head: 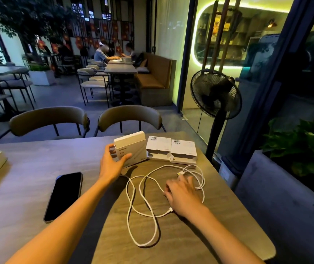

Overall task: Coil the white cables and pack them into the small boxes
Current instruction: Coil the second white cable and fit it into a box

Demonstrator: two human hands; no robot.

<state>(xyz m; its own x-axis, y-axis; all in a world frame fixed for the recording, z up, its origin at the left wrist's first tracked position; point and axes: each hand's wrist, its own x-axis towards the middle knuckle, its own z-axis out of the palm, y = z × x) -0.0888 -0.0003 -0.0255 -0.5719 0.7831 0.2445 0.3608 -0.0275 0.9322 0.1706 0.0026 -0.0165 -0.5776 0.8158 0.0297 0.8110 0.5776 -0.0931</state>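
On the table (38,168), a tilted box (131,147) at frame centre sits in the left hand (112,164), fingers spread around it. Lower right of centre, uncoiled white cables (144,202) sprawl; the right hand (182,193) lies flat on them, gripping nothing. Coiling seems next, needing gathered loops.

Single head-worn camera is looking forward and down, close above the table (38,168), both hands within reach.
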